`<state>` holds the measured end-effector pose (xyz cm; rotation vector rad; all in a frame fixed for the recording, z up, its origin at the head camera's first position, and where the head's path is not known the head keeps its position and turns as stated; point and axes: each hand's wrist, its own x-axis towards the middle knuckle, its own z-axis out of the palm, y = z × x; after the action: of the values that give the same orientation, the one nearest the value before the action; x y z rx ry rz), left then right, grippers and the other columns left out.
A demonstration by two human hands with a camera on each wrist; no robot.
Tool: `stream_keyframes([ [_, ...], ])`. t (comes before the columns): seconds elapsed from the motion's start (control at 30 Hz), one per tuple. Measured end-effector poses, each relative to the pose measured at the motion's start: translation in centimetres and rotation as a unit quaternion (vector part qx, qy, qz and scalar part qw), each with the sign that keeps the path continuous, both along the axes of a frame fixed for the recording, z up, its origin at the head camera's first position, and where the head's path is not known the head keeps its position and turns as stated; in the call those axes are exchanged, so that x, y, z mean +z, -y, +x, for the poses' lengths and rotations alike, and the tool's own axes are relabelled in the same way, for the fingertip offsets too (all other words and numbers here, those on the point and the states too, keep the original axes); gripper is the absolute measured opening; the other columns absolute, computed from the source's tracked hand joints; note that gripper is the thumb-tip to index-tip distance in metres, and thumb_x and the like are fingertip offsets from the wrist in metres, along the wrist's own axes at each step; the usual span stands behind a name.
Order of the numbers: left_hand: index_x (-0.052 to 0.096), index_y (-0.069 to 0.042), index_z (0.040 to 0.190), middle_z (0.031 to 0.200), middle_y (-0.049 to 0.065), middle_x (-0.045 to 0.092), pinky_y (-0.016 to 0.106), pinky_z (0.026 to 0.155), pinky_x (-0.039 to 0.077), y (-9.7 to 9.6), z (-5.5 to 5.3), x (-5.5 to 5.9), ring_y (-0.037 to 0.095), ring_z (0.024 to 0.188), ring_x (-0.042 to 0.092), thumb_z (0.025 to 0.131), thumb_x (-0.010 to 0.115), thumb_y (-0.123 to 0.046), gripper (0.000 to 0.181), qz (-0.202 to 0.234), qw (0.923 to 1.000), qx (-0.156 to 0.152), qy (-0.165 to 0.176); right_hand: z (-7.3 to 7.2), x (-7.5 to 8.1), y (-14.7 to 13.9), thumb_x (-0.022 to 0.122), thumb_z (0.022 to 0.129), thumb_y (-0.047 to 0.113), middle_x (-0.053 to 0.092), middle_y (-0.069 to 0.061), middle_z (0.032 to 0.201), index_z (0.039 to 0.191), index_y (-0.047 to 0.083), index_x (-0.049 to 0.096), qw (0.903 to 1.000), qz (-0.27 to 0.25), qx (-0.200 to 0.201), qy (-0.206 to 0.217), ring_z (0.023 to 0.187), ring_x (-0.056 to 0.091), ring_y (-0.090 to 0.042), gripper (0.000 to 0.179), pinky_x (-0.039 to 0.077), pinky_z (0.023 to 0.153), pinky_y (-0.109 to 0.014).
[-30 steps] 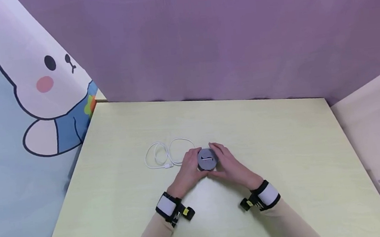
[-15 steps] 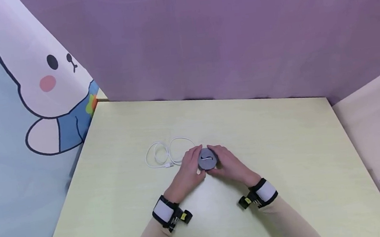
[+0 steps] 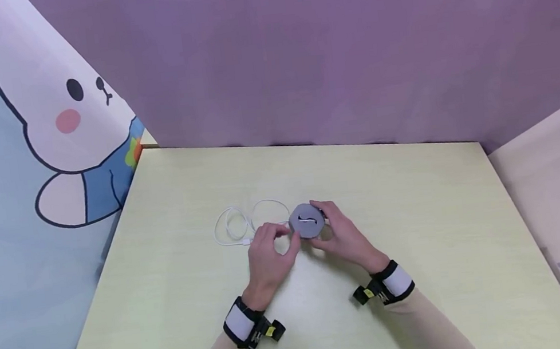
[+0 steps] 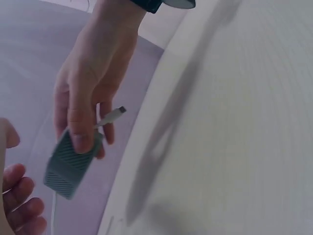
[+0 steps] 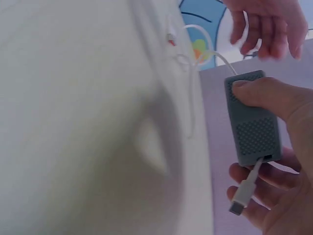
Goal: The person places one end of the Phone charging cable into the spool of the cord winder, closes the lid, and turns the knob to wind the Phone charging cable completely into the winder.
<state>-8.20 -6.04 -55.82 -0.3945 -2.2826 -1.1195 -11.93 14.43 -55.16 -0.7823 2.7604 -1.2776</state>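
My right hand holds up a grey octagonal cable winder with ridged sides, thumb on one edge and fingers on the other. White cable shows in the S-shaped slot on its face. A small white USB-C plug sticks out of one side, seen in both wrist views. From the opposite side runs the white USB cable, loosely looped on the table. My left hand is beside the winder, its fingers relaxed and loosely bent. In the right wrist view, the left hand is apart from the winder and holds nothing.
The cable's larger USB plug lies on the pale wooden table at the left hand's far side. A purple cloth hangs behind the table. Printed cloths hang at the left and right sides.
Both hands gripped the winder low down. Now my left hand has let go and drawn back to the left, while my right hand has lifted the winder and moved it slightly away.
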Motion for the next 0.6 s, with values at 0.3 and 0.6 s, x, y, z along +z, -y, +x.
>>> stream_keyframes([
  [0.3, 0.076, -0.010, 0.080, 0.074, 0.000, 0.075, 0.023, 0.057, 0.054, -0.4, 0.8, 1.6, 0.013, 0.060, 0.069, 0.092, 0.072, -0.039, 0.032, 0.041, 0.9933, -0.011, 0.107, 0.9, 3.6, 0.1, 0.089, 0.080, 0.013, 0.051, -0.016, 0.138, 0.154, 0.006, 0.041, 0.9982, -0.044, -0.018, -0.037, 0.122, 0.055, -0.031, 0.089, 0.052, 0.102, -0.058],
  [0.6, 0.061, 0.010, 0.130, 0.105, 0.026, 0.074, 0.037, 0.082, 0.064, -0.5, 0.4, 4.7, 0.034, 0.089, 0.076, 0.106, 0.057, -0.024, 0.041, 0.312, 0.8828, -0.146, 0.320, 2.0, 6.3, 0.8, 0.090, 0.079, 0.018, 0.052, -0.013, 0.136, 0.153, 0.008, 0.044, 0.9947, -0.066, -0.025, -0.075, 0.122, 0.055, -0.026, 0.088, 0.055, 0.099, -0.055],
])
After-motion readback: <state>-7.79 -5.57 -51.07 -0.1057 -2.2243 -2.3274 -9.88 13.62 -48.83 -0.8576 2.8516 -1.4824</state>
